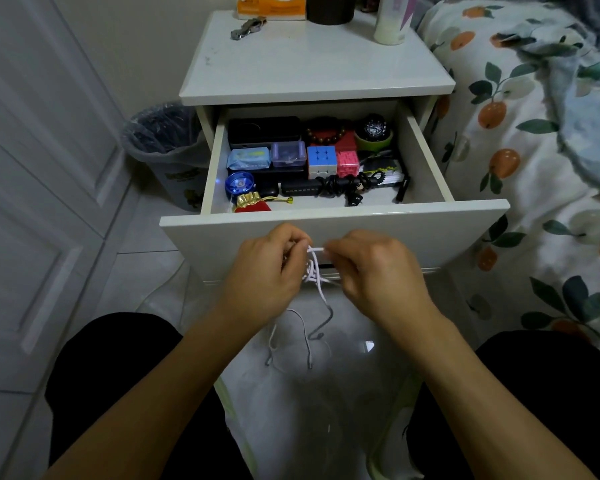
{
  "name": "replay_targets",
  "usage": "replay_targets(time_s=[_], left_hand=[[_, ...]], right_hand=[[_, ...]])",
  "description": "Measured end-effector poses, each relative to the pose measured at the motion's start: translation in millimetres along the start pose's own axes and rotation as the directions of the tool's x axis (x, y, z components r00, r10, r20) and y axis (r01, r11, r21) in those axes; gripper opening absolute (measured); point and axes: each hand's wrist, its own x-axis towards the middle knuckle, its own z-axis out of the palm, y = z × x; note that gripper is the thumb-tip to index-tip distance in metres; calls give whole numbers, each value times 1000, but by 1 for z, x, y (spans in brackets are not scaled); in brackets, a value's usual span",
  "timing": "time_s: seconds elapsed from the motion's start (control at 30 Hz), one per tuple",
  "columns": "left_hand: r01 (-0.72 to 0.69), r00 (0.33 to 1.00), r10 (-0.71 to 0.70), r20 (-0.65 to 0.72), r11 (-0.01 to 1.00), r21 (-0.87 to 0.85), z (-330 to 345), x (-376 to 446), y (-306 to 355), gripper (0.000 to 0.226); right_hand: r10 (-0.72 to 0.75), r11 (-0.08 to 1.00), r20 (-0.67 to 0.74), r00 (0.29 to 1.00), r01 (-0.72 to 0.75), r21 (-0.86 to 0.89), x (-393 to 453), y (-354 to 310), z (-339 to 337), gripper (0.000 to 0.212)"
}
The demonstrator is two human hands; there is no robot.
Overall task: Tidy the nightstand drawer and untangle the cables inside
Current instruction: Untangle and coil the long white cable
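You are in a bedroom corner, with a panelled door on your left and a bed (534, 109) under a fruit-print cover on your right. Between them stands the white nightstand (317, 69), a few bottles and a tissue box pushed to the back of its top. A lined bin (163, 143) sits on the floor just beside it.

The drawer (333, 233) is pulled fully out toward you, which leaves its contents open to view while you work in front of it. Inside, the boxes and cases are already packed in rows: a black case (264, 131) at the back, a puzzle cube (321, 160) near the middle, a coiled black cable (347, 184) lying along the front.

You hold the white cable (314, 271) out of the drawer, in front of its face and above the floor, probably so the loose ends can hang free and the knot shows itself. Your left hand (271, 268) is curled closed round the bunched part, steadying it. Your right hand (371, 268) has its fingertips pinched together on one strand at the top, drawn sideways as if to pull a loop clear. The tails dangle between your knees, their plugs near the tiles.

The white cable looks only partly freed.
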Motion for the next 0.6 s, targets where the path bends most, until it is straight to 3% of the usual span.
replay_targets(time_s=[0.07,0.13,0.2,0.27,0.37,0.43,0.5,0.53,0.6], left_hand=[[41,999,-41,20,999,-32,0,0,-1,11],[72,997,-71,28,997,-23,-1,1,-3,11],[71,996,-71,47,997,-2,1,1,-3,10],[41,997,-43,59,999,21,3,1,0,9],[12,998,-15,59,998,56,3,0,2,11],[36,997,-38,62,999,31,1,1,1,10],[78,996,-79,48,997,28,-3,2,-3,11],[92,995,-93,37,995,38,-5,2,-5,11],[97,994,-99,36,994,60,-6,3,-8,11]], right_hand=[[204,977,-122,971,-194,87,2,10,-5,11],[340,940,-132,931,-332,77,3,21,-8,14],[271,962,-60,961,-270,21,2,19,-9,13],[93,995,58,994,-94,13,1,8,-7,25],[-23,995,195,980,42,-94,1,-5,-3,21],[120,983,98,988,-105,-151,3,5,-5,13],[335,936,21,942,-331,-118,3,22,-11,17],[387,917,26,922,-382,-115,2,25,-12,18],[331,942,64,941,-326,-84,0,20,-10,17]])
